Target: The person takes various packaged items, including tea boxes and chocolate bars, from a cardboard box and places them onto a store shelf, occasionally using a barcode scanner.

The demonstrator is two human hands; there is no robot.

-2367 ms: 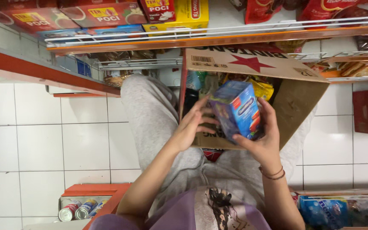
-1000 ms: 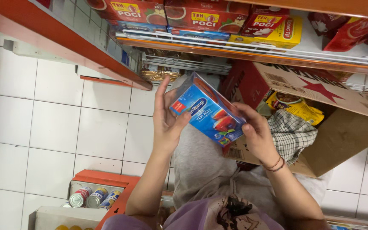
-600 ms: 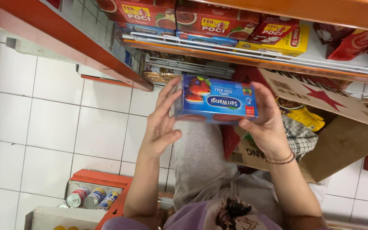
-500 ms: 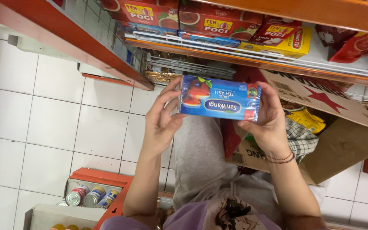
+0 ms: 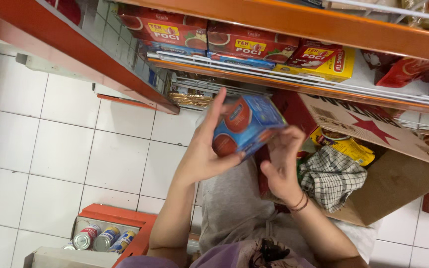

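Blue box (image 5: 247, 124) now tilted end-on at frame centre, no longer broadside as 0.5 s ago. L hand (image 5: 202, 154) fingers wrapped on its 9 o'clock side; R hand (image 5: 281, 164) fingers loose at 4 o'clock, touching. Cardboard carton (image 5: 393, 178) at 3 o'clock.

Left hand (image 5: 202, 154) raised in a curled grip, right hand (image 5: 280, 166) open-fingered alongside.

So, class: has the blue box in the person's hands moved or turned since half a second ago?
Yes. The blue box has turned from lying level to tilted, end face showing, and sits a little lower below the shelf's red boxes.
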